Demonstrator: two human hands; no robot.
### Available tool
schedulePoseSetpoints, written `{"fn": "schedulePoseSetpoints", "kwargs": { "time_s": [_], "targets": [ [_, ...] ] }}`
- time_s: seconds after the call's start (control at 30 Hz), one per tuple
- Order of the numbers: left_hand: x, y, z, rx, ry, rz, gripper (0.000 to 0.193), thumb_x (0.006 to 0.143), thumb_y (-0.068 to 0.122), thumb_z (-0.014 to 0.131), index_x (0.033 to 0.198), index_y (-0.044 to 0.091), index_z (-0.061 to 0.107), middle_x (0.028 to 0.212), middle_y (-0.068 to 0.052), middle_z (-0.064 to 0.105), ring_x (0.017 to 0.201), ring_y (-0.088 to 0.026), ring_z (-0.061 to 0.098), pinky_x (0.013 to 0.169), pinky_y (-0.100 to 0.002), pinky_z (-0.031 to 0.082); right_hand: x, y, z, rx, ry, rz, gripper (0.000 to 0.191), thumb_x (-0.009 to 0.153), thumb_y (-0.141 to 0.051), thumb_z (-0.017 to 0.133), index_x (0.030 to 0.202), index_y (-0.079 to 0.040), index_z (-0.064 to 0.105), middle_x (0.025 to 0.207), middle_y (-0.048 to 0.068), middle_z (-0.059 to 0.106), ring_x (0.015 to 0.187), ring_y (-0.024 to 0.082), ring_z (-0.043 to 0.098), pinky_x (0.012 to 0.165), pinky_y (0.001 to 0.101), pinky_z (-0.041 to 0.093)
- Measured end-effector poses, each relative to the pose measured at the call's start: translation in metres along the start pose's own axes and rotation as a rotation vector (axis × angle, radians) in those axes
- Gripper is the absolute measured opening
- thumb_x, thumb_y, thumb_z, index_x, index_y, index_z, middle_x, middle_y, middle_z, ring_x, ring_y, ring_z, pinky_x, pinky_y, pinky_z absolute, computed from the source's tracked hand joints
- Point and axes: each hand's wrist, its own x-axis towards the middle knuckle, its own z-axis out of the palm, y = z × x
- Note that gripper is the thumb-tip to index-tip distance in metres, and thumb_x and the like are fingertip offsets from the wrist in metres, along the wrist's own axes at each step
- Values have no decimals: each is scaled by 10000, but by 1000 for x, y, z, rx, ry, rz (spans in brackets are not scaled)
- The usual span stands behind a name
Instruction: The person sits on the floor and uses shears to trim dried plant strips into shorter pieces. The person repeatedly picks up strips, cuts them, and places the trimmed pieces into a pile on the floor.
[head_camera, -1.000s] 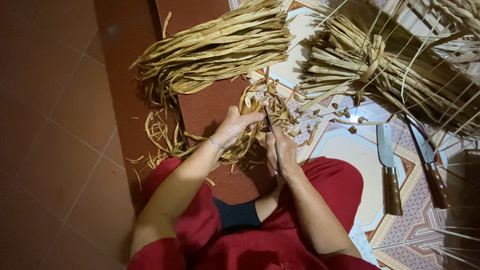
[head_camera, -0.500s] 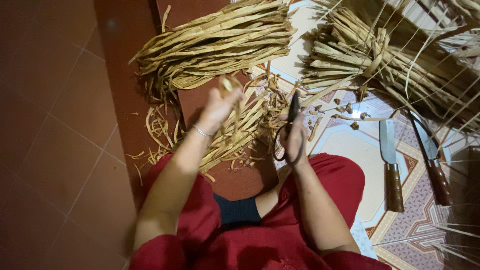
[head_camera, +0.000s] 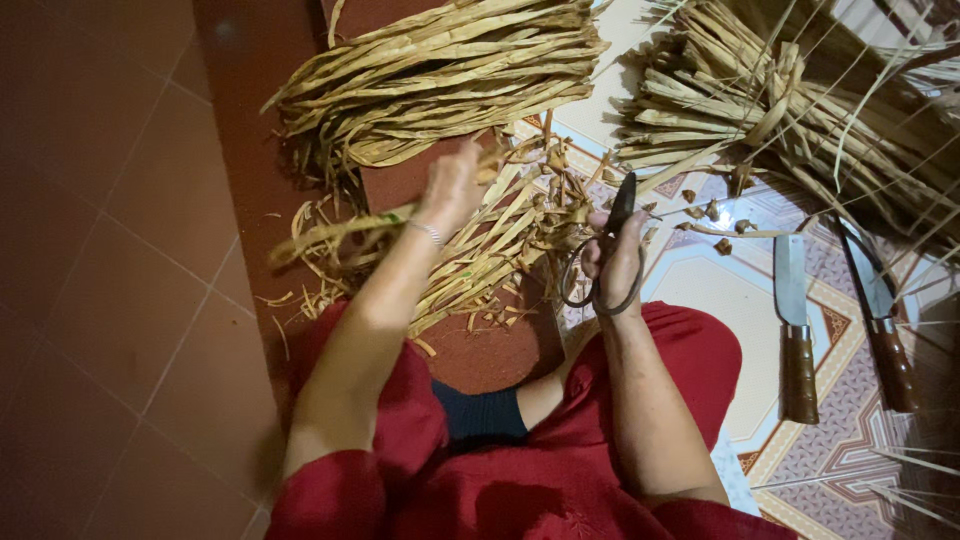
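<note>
Dried strip (head_camera: 330, 228) in left hand (head_camera: 452, 185) | right hand (head_camera: 612, 262) grips scissors (head_camera: 603, 250)

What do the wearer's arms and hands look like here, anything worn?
Both arms are bare from the upper arm down, with no gloves. Short red sleeves match the red garment. A thin bracelet circles the left wrist below the left hand. The right hand shows nothing worn.

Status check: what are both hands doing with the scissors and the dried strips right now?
Right hand grips scissors, blades shut, pointing up. Left hand raised, blurred, holding a dried strip. Cut strips piled ahead; two knives lie right, clear.
</note>
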Motion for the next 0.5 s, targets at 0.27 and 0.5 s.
{"fn": "schedulePoseSetpoints", "kwargs": {
  "time_s": [0.27, 0.5],
  "targets": [
    [22, 1, 59, 126, -83, -69, 213, 868, -77, 644, 1064, -1, 679, 1004, -177, 587, 729, -214, 560, 612, -368, 518, 7, -9, 8, -385, 26, -11, 776, 1001, -675, 301, 1163, -8, 663, 619, -8, 527, 486, 104, 483, 434, 281, 393],
    [36, -13, 32, -185, -104, -135, 209, 875, 248, 783, 955, 64, 723, 807, -63, 705, 713, -158, 662, 680, -339, 546, 35, 24, 5, -505, -99, 3, 708, 1021, -612, 329, 1211, -17, 663, 636, 61, 547, 536, 167, 534, 510, 331, 423]
  ]
}}
